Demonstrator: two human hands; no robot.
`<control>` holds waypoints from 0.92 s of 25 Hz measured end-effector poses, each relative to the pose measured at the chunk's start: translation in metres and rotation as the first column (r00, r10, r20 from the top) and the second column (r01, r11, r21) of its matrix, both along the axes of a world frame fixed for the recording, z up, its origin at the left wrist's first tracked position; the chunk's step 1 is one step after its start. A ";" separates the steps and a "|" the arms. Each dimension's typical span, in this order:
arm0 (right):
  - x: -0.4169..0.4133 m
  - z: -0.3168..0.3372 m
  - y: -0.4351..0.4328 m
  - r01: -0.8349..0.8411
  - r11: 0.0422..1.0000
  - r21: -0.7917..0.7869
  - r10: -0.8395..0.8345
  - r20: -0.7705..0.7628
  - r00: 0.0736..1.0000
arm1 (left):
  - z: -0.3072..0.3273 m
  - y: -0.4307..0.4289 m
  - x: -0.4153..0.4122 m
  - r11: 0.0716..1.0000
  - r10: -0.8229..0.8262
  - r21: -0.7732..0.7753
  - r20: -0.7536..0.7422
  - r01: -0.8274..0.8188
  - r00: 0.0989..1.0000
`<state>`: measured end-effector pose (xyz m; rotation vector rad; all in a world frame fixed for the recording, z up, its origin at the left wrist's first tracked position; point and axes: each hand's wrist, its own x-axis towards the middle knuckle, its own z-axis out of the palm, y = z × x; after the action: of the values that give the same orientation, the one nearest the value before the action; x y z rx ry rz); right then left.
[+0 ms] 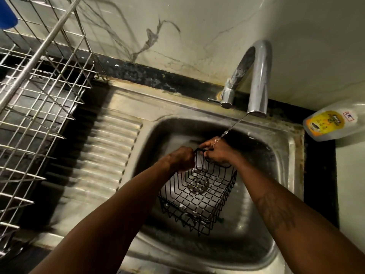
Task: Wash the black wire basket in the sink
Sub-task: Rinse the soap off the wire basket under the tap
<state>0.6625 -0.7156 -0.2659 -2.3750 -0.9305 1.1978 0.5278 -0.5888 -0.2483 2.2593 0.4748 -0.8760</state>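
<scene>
The black wire basket (199, 196) hangs tilted inside the steel sink (256, 224), over the drain. My left hand (182, 158) grips the far rim of the basket from the left. My right hand (216, 152) grips the same rim from the right, fingers curled round the wire. A thin stream of water from the chrome tap (257, 76) lands on the back of my right hand.
A ribbed steel drainboard (102, 147) lies left of the bowl. A metal wire dish rack (39, 99) stands over the left counter, with something blue (7, 12) at its top. A dish-soap bottle (331, 123) lies on the ledge at the right.
</scene>
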 end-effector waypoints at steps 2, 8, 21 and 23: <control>-0.007 0.001 0.007 0.003 1.000 0.019 -0.004 0.031 0.999 | 0.001 0.000 0.000 0.999 0.054 0.004 0.017 -0.054 0.998; -0.022 -0.001 0.025 -0.008 0.999 0.046 0.006 0.057 0.998 | 0.002 0.012 -0.014 0.991 0.130 -0.003 0.017 -0.130 0.991; 0.013 0.010 -0.023 0.073 0.997 -0.039 -0.061 0.233 0.970 | 0.020 0.012 -0.017 0.928 0.321 0.126 0.204 -0.350 0.925; 0.002 0.012 -0.013 0.092 0.995 -0.040 -0.076 0.296 0.952 | 0.023 0.011 -0.014 0.928 0.325 0.118 0.205 -0.353 0.923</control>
<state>0.6640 -0.7290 -0.2536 -2.6572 -0.8815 0.8611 0.5138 -0.5782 -0.2255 2.2714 0.8436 -0.4644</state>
